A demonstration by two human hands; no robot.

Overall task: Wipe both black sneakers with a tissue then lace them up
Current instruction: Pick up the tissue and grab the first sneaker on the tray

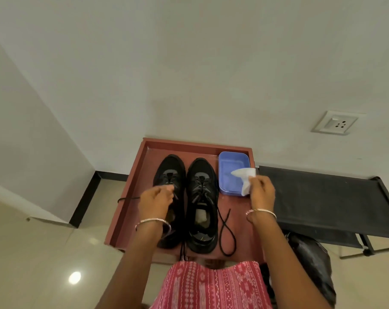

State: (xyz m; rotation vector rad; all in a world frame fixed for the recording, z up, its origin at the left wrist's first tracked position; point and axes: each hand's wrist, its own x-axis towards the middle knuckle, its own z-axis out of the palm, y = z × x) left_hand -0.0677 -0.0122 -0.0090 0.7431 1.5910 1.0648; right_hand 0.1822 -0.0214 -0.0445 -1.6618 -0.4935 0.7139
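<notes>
Both hands were held over a reddish-brown tray [131, 192]. The left hand [156, 202] was seen with fingers curled down over the middle of the left sneaker [169, 168]. Whether a lace was gripped there could not be told, though a lace end [126, 199] ran out leftwards from under it. The right hand [263, 192] was closed in a pinch on a crumpled white tissue [244, 175].

Nearest on the tray, a black lace [228, 237] lay looped just right of the right sneaker [202, 175]. Its attachment to the shoe could not be made out. The two sneakers were set side by side and almost touching, long axes running near to far, heels near and toes far.

The tissue was held to the right of both shoes, over the near right part of a blue container [231, 161] in the tray's far right corner. The right sneaker therefore lay just to the left of the tissue hand and the left sneaker beyond it. A short leftward carry was judged to be needed, and wiping along the shoe's length would follow its near-to-far axis. The left hand was better placed for steadying the left sneaker.

Right of the tray a black cot [322, 197] was seen, and further off a wall socket [336, 123].
</notes>
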